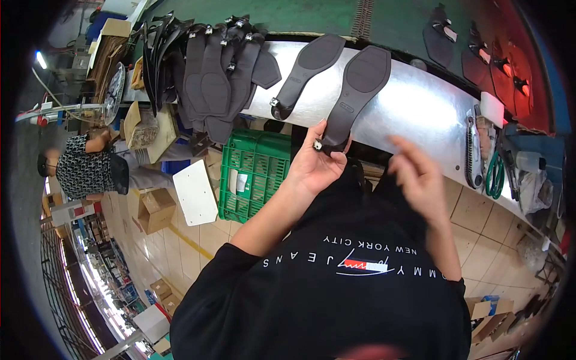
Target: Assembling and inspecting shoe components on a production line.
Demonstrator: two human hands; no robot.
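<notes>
My left hand (318, 163) is closed round the heel end of a black sandal sole (362, 78), whose broad front rests on the shiny metal ledge (420, 99). A small light-coloured piece shows at its heel, close to my thumb. To the left on the ledge lies a second sandal sole (312, 63), with a curled heel part. Several more dark soles (210, 84) are heaped farther left. My right hand (417, 177) hovers in front of the ledge, apart from the held sole; its fingers are slightly blurred and spread, with nothing visible in them.
Beyond the ledge runs a green belt (312, 18), carrying several sandal pieces (441, 39) under red light at the right. A green crate (255, 174) stands below on the left. Green-handled scissors (495, 174) hang at the right edge. A co-worker (90, 165) is at far left.
</notes>
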